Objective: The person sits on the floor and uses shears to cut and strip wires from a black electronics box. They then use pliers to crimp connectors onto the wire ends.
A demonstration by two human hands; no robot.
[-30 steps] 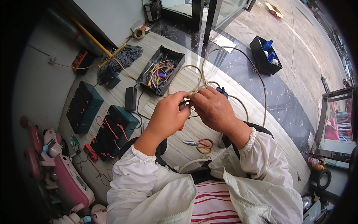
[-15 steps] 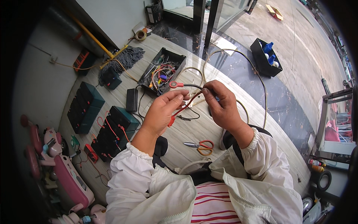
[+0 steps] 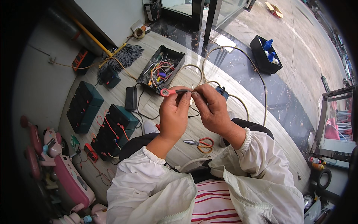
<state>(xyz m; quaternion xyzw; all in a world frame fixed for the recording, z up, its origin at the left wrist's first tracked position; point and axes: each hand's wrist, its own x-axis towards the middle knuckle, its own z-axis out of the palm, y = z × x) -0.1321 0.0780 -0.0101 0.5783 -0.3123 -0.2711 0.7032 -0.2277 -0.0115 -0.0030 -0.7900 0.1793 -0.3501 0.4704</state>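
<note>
A short black cable (image 3: 181, 90) ends in a ring terminal with a red sleeve (image 3: 166, 92). My left hand (image 3: 174, 114) pinches it between thumb and fingertips, with the terminal sticking out past them to the left. Close beside it, my right hand (image 3: 213, 108) has its thumb and forefinger pressed together on the cable's other end. The fingertips hide that end and most of the cable's lower lead; a bit of red shows below my left wrist. Scissors with orange handles (image 3: 205, 145) lie on the floor below my hands.
Ahead stands a black tray (image 3: 179, 61) of tools and wires. Dark green batteries (image 3: 125, 117) with red leads sit at left, near a mop (image 3: 126, 58) and a pink ride-on vehicle (image 3: 72, 179). A hose (image 3: 257, 71) loops toward a black bin (image 3: 266, 65) holding blue bottles.
My hands have drawn together. The left has moved right and now grips the cable near its terminal, which has shifted left and down; the right hand has moved slightly left.
</note>
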